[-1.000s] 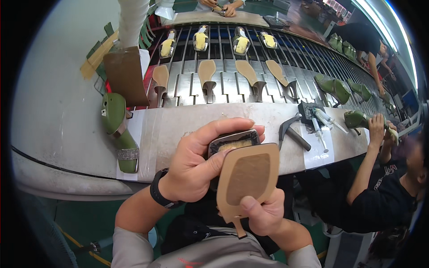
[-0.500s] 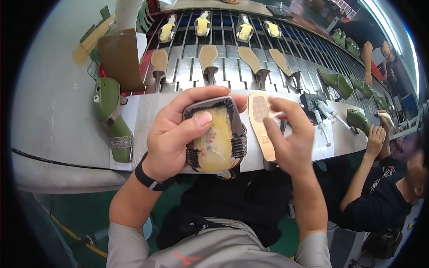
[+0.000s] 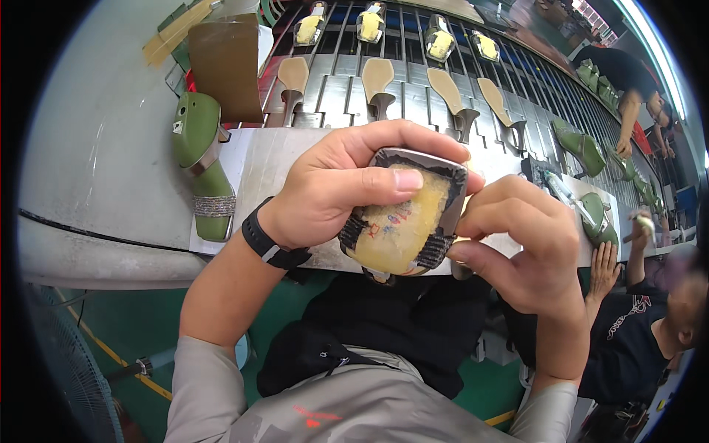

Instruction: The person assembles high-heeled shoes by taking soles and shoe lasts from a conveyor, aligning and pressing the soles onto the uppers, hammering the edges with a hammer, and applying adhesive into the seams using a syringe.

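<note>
Here the left hand (image 3: 321,192) clasps a shoe (image 3: 402,232), the right hand's (image 3: 535,247) fingers at its edge, grip unclear

Left fingers (image 3: 406,134) grip, curled; right fingers (image 3: 506,217) bend nearby.

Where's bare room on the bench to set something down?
The bench looks bare between the white sheet and the left hand, up to the conveyor. Crowded: around the right hand, with the held shoe on one side, syringes and a green shoe on the other; insoles line the conveyor's near side.
</note>
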{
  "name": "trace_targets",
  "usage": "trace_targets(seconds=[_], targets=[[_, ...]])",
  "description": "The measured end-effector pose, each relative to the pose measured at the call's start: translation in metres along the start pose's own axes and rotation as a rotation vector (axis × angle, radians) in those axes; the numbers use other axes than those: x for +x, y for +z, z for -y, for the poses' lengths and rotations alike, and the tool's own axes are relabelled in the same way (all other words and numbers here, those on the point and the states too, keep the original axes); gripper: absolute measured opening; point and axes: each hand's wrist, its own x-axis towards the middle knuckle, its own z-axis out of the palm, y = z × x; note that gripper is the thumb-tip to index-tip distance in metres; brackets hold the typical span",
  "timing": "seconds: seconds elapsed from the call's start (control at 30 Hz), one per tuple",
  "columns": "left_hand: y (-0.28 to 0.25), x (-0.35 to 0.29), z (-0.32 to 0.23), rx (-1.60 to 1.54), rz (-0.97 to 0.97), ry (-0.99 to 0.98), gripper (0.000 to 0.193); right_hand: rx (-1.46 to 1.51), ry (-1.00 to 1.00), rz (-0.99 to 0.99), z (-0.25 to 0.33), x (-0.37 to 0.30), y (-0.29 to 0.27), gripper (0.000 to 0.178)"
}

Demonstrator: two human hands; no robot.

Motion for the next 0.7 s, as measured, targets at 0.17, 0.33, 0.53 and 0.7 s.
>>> trace_targets(seconds=[0.17, 0.33, 0.53, 0.7], targets=[[-0.001, -0.004, -0.003, 0.009, 0.007, -0.023, 0.045, -0.057, -0.126, 0.140, 0.004, 0.006, -0.004, 0.025], [-0.004, -0.005, -0.011, 0.094, -0.003, -0.099, 0.045, -0.015, -0.084, 0.184, 0.003, 0.007, -0.004, 0.024], [-0.011, -0.006, -0.011, 0.144, 0.022, -0.068, 0.045, 0.096, -0.087, 0.110, -0.005, 0.005, 0.004, 0.022], [0.001, -0.010, -0.001, 0.095, -0.074, 0.084, 0.045, 0.047, -0.041, -0.271, -0.025, -0.022, 0.019, 0.025]])
